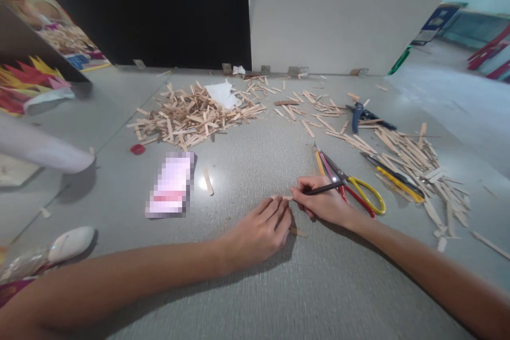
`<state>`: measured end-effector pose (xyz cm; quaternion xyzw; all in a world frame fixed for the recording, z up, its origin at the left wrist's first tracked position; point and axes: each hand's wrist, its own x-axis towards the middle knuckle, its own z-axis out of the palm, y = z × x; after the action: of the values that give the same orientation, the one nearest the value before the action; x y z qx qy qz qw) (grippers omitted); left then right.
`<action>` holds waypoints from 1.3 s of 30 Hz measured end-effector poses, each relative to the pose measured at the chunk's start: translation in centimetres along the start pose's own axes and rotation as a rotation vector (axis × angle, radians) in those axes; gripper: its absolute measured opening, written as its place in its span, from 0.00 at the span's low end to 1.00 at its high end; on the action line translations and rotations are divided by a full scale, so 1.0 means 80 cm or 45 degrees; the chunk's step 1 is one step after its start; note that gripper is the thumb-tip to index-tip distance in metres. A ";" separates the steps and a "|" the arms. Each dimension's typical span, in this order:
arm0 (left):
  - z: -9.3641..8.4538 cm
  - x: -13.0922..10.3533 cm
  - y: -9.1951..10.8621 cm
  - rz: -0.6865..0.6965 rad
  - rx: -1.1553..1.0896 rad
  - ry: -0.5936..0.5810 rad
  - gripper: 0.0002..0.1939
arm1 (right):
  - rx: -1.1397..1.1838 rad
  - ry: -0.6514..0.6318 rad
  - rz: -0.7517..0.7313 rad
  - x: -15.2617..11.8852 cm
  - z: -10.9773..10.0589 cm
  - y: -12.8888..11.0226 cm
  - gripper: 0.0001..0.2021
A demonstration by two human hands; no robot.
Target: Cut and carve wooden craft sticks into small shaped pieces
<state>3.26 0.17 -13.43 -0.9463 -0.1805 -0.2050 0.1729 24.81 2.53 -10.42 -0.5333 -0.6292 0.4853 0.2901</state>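
My right hand grips a dark pencil or pen, slanted so that its tip is down by a small wooden stick. With curled fingers, my left hand presses that stick against the grey tabletop, hiding most of it. Another wooden stick pokes out from beside the left hand. Just beyond my right hand lie scissors with one yellow and one red handle, next to a yellow pencil. A single stick lies apart, left of my hands.
A heap of cut sticks with white paper stands at the back left. More sticks, a yellow cutter and dark pliers lie right. A blurred pink card and white mouse are left. Upright panels bound the back.
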 end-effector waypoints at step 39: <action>-0.002 0.000 0.000 0.021 0.010 0.012 0.15 | 0.033 0.034 0.038 0.008 0.009 0.007 0.26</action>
<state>3.19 0.10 -13.25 -0.9461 -0.1729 -0.2072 0.1792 24.24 2.89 -11.24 -0.5452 -0.6108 0.4907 0.2980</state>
